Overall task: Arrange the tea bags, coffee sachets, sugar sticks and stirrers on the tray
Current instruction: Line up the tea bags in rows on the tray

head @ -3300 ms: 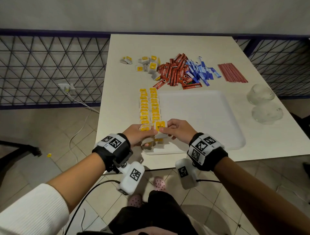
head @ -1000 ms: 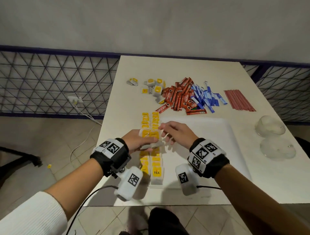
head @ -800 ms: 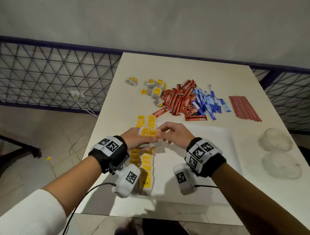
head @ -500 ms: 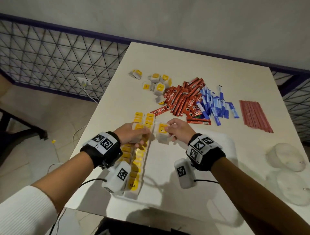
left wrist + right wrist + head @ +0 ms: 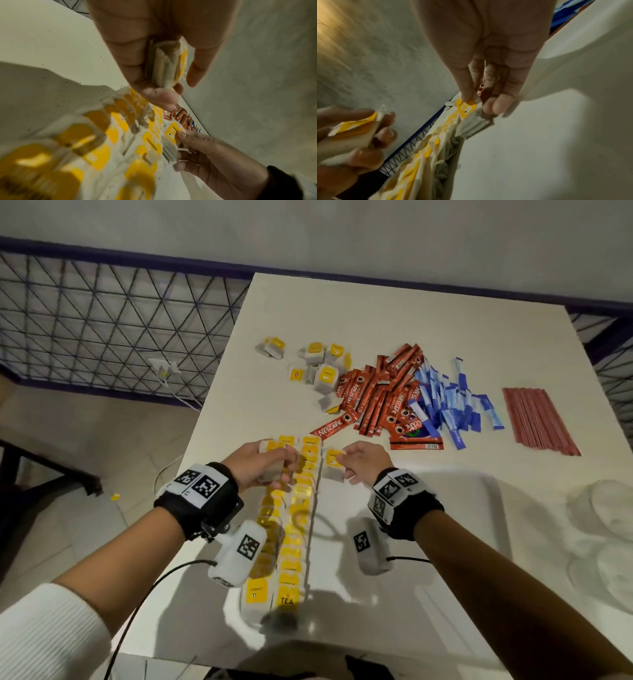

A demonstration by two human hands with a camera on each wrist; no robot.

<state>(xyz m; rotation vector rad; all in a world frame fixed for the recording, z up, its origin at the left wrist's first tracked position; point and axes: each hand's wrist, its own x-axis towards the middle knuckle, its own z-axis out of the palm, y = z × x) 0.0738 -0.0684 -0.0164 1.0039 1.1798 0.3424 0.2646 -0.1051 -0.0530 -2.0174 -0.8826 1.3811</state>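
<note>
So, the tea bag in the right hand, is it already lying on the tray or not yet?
Not yet, probably. The right hand pinches the tea bag by its yellow tag beside the rows; its lower end hangs near the tray.

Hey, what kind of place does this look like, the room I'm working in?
Probably a plain indoor room set up for a tabletop demo, not a kitchen: a white table against a bare wall, a tiled floor, and a dark metal lattice railing behind. No sink or appliances are in view.
</note>
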